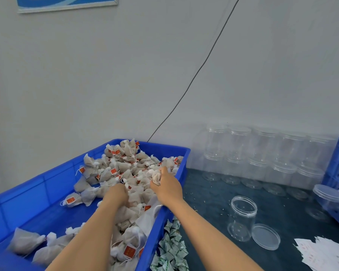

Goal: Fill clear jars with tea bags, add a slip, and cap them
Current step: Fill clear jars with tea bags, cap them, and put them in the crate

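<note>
Tea bags [125, 173] lay heaped in the blue bin [37, 184] at left. The right hand [165, 185] clutched a bunch of them; the left hand [115, 193] was buried in the pile, its grasp impossible to tell. The open jar [242, 218] stood uncapped to the right, its lid [265, 236] touching it. Tangled strings could probably drag extra bags out onto the table.

I am looking at a small hand-packing workroom. A large blue plastic bin [47, 184] holds a loose heap of tea bags [125, 173], stacked empty clear jars [262, 153] line a plain grey wall [125, 75], and paper slips [325, 255] lie on the dark worktable [213, 192].
</note>
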